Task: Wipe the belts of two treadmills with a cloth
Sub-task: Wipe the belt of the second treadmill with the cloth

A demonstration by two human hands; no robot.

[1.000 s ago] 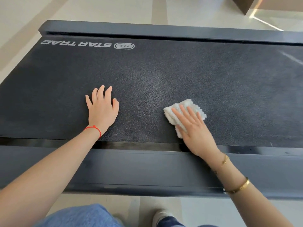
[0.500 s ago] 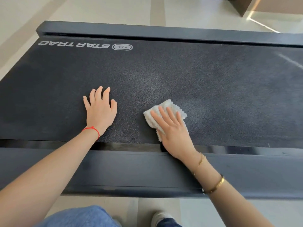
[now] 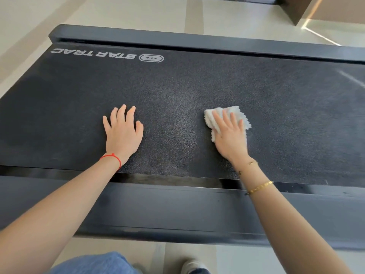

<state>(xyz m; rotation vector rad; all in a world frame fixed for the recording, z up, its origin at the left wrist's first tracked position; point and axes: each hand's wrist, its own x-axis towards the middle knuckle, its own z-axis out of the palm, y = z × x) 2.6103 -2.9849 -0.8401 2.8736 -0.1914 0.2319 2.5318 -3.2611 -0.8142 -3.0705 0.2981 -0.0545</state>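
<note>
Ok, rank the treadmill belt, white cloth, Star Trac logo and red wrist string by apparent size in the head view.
1. Treadmill belt
2. Star Trac logo
3. White cloth, partly hidden under the right hand, so this is unsure
4. Red wrist string
</note>
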